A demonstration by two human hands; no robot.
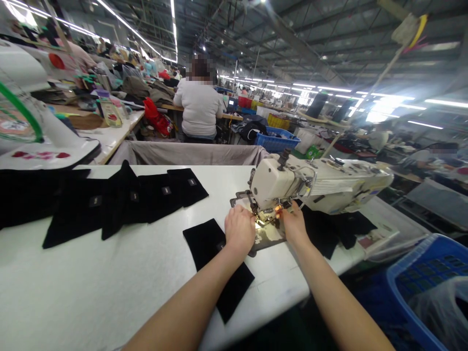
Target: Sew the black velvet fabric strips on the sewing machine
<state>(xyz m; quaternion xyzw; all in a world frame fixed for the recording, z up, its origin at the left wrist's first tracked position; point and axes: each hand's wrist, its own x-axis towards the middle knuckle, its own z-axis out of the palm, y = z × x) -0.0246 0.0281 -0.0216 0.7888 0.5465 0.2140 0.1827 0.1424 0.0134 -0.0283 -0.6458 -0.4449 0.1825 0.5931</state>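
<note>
A cream sewing machine (281, 183) stands on the white table, its small lamp lighting the needle area. My left hand (239, 228) is left of the presser foot, fingers curled and pressed together near the needle; what they hold is hidden. On the other side, my right hand (293, 225) reaches under the machine head with fingers closed; anything in them is too small to make out. Beneath my left forearm lies a black fabric piece (208, 243) with a small label, partly covered by the arm. More black fabric (321, 229) lies right of my right hand, under the machine arm.
Several overlapping black labelled pieces (157, 195) lie along the left of the table (109, 282). A blue basket (393, 292) holding clear plastic stands at the lower right. Ahead, a seated person (199, 107) faces away, near another blue crate (280, 140). A white machine (22, 97) stands far left.
</note>
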